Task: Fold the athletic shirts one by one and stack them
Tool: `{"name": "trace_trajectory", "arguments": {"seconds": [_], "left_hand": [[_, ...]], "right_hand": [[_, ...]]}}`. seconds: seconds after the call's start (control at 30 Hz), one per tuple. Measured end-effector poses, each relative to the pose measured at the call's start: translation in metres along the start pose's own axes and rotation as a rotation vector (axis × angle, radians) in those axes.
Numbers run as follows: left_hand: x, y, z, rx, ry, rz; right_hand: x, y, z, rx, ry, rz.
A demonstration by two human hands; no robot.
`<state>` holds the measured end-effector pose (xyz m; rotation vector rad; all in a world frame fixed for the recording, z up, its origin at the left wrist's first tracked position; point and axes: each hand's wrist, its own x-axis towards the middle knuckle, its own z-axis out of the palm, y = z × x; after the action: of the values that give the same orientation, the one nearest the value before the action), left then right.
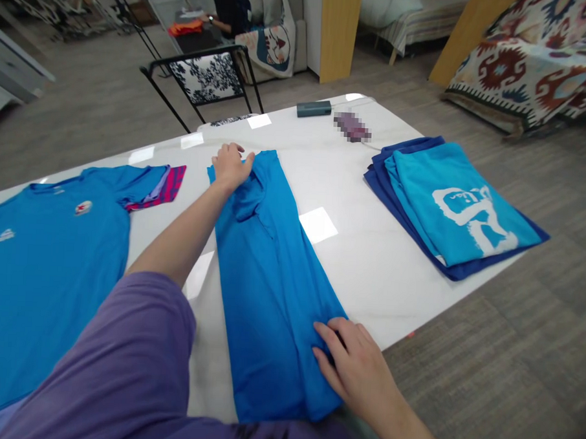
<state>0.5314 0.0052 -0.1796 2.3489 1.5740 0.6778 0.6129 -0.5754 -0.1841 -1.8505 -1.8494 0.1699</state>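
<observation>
A blue T-shirt (266, 276), folded into a long narrow strip, lies lengthwise in front of me on the white table. At its far end, by the collar, my left hand (231, 167) rests on the cloth with fingers apart. My right hand (352, 358) lies on the near right edge of the same shirt, its fingers loosely spread over the fabric. On the left, another blue T-shirt (68, 261) is spread flat with a small round badge on the chest. A red-and-purple patterned sleeve (171, 187) sticks out from under it.
On the right of the table (381, 301) sits a stack of folded dark blue and light blue shirts (458, 207). A dark box-shaped device (313, 109) and a blurred-out item (351, 126) lie at the far edge. Beyond stand a chair (206, 80) and a seated person (224, 12).
</observation>
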Motion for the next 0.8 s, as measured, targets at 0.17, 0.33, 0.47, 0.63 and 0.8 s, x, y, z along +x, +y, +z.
{"name": "trace_trajectory", "arguments": {"seconds": [0.17, 0.33, 0.47, 0.63, 0.8], "left_hand": [[-0.059, -0.045, -0.04, 0.102, -0.115, -0.042], [-0.07, -0.062, -0.053, 0.071, -0.149, -0.071], [-0.065, -0.067, -0.064, 0.059, -0.096, -0.1], [-0.08, -0.06, -0.079, 0.127, -0.076, -0.092], [-0.131, -0.031, -0.06, 0.095, -0.094, 0.277]], "right_hand": [[-0.003, -0.001, 0.0, 0.014, 0.014, -0.029], [-0.004, -0.002, 0.002, -0.002, 0.009, -0.022], [-0.005, -0.004, 0.002, -0.035, 0.001, -0.024], [-0.005, -0.005, 0.0, -0.048, 0.003, -0.045], [-0.017, 0.001, -0.007, -0.029, -0.05, -0.123]]}}
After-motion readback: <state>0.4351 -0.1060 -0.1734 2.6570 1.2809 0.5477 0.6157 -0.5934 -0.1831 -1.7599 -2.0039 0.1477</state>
